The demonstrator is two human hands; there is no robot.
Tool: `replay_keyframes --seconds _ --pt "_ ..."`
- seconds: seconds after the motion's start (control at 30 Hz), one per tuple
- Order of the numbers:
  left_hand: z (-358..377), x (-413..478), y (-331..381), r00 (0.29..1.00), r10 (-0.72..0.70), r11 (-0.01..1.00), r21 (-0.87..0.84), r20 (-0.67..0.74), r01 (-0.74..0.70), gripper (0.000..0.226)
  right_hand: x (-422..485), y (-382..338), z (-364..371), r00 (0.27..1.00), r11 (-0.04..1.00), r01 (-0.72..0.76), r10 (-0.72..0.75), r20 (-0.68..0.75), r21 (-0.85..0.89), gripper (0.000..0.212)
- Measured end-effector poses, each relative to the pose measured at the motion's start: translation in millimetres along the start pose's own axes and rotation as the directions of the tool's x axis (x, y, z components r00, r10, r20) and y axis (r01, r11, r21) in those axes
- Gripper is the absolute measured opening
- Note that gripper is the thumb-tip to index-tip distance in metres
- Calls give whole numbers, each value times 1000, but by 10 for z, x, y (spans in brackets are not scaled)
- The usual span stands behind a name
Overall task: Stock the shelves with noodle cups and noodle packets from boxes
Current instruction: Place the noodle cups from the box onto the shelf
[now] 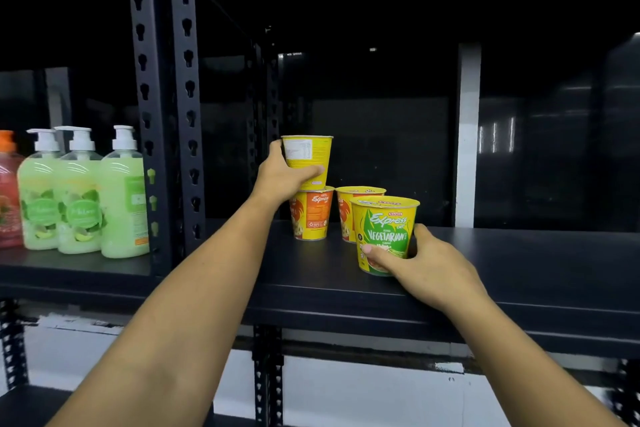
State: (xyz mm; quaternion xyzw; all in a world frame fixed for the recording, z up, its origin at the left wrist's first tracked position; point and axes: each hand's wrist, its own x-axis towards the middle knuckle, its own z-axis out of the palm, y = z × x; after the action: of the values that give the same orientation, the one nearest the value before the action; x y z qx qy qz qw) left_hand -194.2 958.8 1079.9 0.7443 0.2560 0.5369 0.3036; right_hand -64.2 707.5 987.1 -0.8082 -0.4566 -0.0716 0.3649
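Note:
My left hand point(282, 177) grips a yellow noodle cup point(307, 158) that sits stacked on top of an orange-and-yellow noodle cup point(311, 215) on the dark shelf point(519, 260). A second orange-and-yellow cup point(346, 208) stands just to the right, partly hidden. In front of it stands a green-and-yellow "Vegetarian" noodle cup point(384, 229), resting on the shelf near its front edge; my right hand point(429, 267) holds it low on its side, thumb across the front.
Black slotted uprights point(166, 107) split this bay from the left one, where three green pump soap bottles point(79, 198) and a red bottle point(8, 194) stand. To the right of the cups the shelf runs on. A white pillar point(467, 135) stands behind.

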Motion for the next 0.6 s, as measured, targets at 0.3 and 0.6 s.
replay_keyframes --seconds 0.3,0.6 --pt "143 134 -109 1000 -23 1000 -4 4 23 77 -5 -15 -2 1000 1000 -5 5 -15 1 66" --pt "214 126 -190 1000 -24 1000 -16 -2 24 81 -10 -23 -7 1000 1000 -4 4 -8 11 67"
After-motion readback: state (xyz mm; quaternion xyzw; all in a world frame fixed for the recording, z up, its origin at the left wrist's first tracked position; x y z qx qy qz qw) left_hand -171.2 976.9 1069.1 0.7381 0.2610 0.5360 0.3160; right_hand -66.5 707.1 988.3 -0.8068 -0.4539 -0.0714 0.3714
